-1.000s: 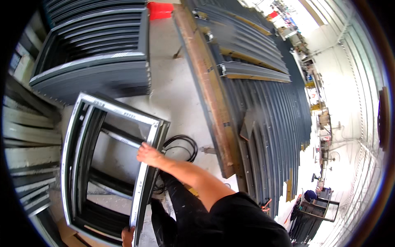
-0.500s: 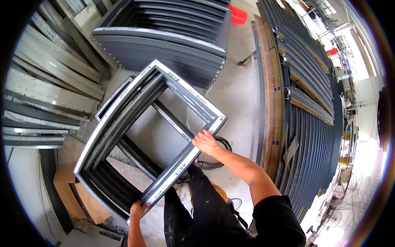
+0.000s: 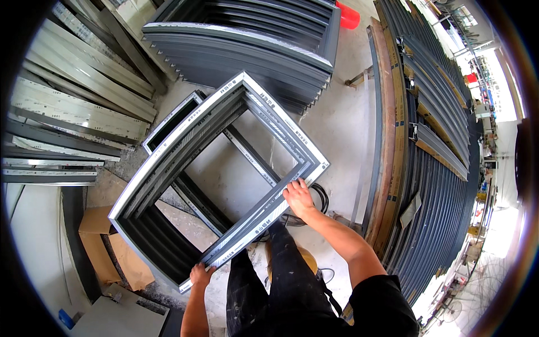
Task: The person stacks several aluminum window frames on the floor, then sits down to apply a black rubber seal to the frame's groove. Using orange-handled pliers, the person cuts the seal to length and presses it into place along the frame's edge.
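A dark grey rectangular window frame point(image 3: 248, 237) with pale printed strips lies tilted in front of my legs, with more frames nested beneath it. My left hand point(image 3: 201, 276) is closed around its near left corner. Farther right along the same near bar, my right hand point(image 3: 298, 197) grips the edge near the right corner, fingers over the top and the thumb side out of sight. Crossbars and the floor show through the opening. Past its far left side, part of another dark frame point(image 3: 168, 122) sticks out.
Beyond stands a tall stack of grey frames point(image 3: 241, 59), with a red bucket point(image 3: 348, 17) behind it. Long dark profiles point(image 3: 435, 224) fill a rack at right. Pale strips point(image 3: 73, 106) lean at left, above a cardboard box point(image 3: 96, 223). A black cable coil point(image 3: 321, 197) lies by my right forearm.
My view has shifted, so the frame, the stack and the rack appear farther right. The frame has turned slightly with both hands still on it.
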`<action>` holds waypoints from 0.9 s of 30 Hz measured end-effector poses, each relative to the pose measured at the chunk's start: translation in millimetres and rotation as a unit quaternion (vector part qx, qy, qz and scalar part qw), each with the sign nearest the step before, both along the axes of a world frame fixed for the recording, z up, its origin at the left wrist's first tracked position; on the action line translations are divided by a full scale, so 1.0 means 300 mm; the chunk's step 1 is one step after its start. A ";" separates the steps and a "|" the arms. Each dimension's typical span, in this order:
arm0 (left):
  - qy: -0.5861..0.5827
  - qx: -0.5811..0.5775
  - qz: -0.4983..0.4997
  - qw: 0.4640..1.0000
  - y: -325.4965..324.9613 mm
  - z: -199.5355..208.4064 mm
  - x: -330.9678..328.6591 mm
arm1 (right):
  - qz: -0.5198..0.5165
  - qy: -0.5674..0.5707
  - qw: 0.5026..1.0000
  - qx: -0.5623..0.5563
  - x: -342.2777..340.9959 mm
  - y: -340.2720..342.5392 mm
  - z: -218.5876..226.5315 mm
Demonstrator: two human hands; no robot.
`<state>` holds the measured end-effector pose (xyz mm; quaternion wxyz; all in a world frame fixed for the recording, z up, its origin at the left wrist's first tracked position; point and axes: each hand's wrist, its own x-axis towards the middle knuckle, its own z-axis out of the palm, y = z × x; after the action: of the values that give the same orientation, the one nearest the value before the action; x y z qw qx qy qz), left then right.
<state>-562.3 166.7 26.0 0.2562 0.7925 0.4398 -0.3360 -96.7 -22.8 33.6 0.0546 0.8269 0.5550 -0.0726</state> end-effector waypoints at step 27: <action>-0.124 -0.121 -0.056 0.983 -0.210 0.333 -0.454 | -0.266 0.181 0.940 -0.110 -1.201 -0.278 0.333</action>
<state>-698.6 103.7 125.9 0.3840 0.8145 0.3154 -0.2995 -456.9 -106.2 133.5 0.0221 0.9062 0.3037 -0.2935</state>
